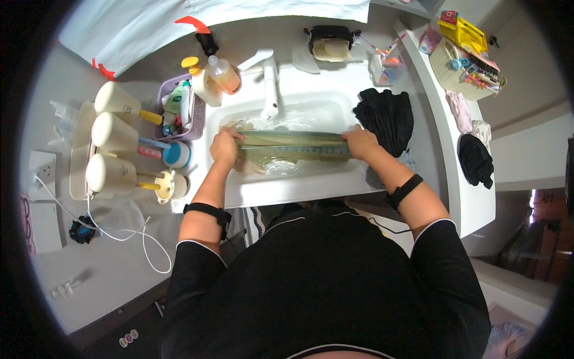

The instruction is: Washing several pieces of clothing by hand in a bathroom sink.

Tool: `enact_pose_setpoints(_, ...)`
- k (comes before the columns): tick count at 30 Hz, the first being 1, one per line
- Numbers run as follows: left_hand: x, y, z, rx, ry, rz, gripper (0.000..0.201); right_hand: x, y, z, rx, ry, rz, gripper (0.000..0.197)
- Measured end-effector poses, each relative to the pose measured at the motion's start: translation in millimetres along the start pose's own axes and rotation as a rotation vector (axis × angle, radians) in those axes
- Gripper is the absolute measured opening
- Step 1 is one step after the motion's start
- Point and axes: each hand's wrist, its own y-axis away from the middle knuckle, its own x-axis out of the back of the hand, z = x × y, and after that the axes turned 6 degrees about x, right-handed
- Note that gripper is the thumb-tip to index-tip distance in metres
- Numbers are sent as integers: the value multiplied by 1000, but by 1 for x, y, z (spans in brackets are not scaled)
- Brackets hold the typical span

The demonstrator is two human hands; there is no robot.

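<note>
Across the white sink (263, 194) stretches a long, greenish, see-through sheet (293, 153) with lengthwise bands; whether it is cloth or plastic I cannot tell. My left hand (225, 147) grips its left end near the upper corner, fingers closed. At the opposite end my right hand (360, 143) pinches the upper right corner. The sheet is held taut between the hands, its lower part hanging into or over the water (278, 169) in the basin. Behind it, the white faucet (271, 90) points down into the sink.
Crumpled black cloth (385, 119) lies on the sink's right edge, with grey cloth (378, 174) below it. Pump bottles (206, 87) and a purple basket (196, 122) of tubes stand left. Cream wall cups (113, 133) hang farther left. A woven basket (457, 75) fills the right shelf.
</note>
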Motion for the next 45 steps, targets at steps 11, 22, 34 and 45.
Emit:
enact_pose_setpoints(11,35,23,15,-421,57,399,27,50,-6,-3,83,-77,874,52)
enact_pose_setpoints(22,-4,55,-8,-459,311,-515,38,-9,-16,36,149,-856,444,19)
enact_pose_setpoints(34,-91,42,72,-38,-426,-158,67,-27,-72,-30,74,52,-25,92)
enact_pose_setpoints(45,-142,30,52,380,-80,-426,59,-76,-121,-57,44,-92,-132,87)
